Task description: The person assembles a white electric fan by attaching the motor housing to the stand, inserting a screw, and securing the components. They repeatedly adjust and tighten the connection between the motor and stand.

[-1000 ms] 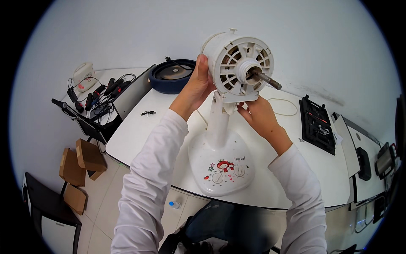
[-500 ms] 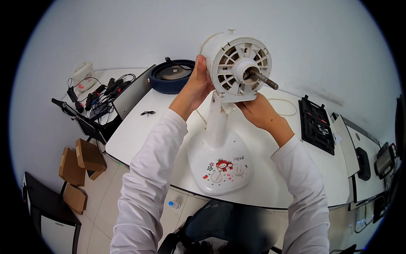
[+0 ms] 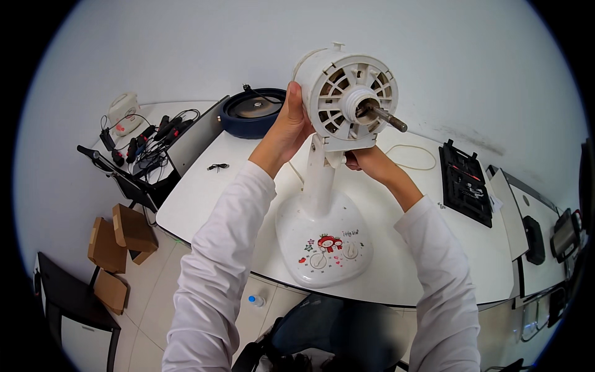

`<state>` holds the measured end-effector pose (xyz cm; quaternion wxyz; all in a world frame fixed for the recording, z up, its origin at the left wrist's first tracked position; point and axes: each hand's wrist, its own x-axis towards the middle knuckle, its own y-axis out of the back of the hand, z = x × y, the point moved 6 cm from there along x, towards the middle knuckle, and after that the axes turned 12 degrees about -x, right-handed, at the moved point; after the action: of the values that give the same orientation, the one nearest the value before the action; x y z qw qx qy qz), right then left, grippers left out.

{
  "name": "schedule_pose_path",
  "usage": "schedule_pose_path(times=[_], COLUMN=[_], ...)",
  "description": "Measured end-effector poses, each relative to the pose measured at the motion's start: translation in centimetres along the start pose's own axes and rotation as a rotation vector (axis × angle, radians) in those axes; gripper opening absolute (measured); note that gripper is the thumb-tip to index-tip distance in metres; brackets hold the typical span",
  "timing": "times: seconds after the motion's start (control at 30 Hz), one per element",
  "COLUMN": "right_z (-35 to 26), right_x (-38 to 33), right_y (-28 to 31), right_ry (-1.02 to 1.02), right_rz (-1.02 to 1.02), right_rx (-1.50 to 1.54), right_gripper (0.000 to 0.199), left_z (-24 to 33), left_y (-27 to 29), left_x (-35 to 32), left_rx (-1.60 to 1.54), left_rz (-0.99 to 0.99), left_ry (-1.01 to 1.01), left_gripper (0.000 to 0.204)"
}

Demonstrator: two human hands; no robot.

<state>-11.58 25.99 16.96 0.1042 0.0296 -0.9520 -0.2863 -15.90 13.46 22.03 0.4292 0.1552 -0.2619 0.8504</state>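
Observation:
A white desk fan stands upright on the table, with no blades or grille on it. Its round motor housing (image 3: 359, 80) has a slotted front, and a bare metal shaft (image 3: 392, 119) sticks out to the right. My left hand (image 3: 288, 127) is closed round the housing's left side, thumb up along the casing. Just under the housing, beside the neck joint (image 3: 334, 159), is my right hand (image 3: 367, 162) with its fingers curled; what they grip is hidden. The neck (image 3: 317, 186) runs down to a glossy base (image 3: 324, 263) with red cartoon prints.
A black tool case (image 3: 465, 183) lies open on the right of the white table (image 3: 409, 273). A dark blue round appliance (image 3: 248, 128) sits at the back left, near a small black cable (image 3: 218, 167). Corded tools (image 3: 152, 139) crowd a side table; cardboard boxes (image 3: 133, 232) stand on the floor.
My right hand has shifted slightly lower and to the left under the housing, its fingers now curled by the neck joint. My left hand and the fan look the same.

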Motion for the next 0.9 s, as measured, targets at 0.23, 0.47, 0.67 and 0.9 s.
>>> schedule_pose_path(times=[0.23, 0.47, 0.67, 0.9], right_z=[-0.1, -0.3, -1.7, -4.4], right_x=[-0.2, -0.1, -2.1, -4.0], right_y=[-0.5, 0.1, 2.3, 1.7], right_ry=[-0.138, -0.226, 0.019, 0.429], right_rz=[-0.189, -0.224, 0.306, 0.363], right_rx=[0.124, 0.172, -0.365, -0.92], right_gripper=[0.03, 0.023, 0.019, 0.021], left_z=[0.1, 0.2, 0.4, 0.2], left_y=[0.0, -0.4, -0.5, -0.4], left_x=[-0.4, -0.3, -0.6, -0.6], left_rx=[0.028, 0.023, 0.036, 0.016], left_rz=[0.042, 0.051, 0.048, 0.067], left_ry=[0.01, 0.012, 0.022, 0.012], left_gripper=[0.102, 0.103, 0.103, 0.103])
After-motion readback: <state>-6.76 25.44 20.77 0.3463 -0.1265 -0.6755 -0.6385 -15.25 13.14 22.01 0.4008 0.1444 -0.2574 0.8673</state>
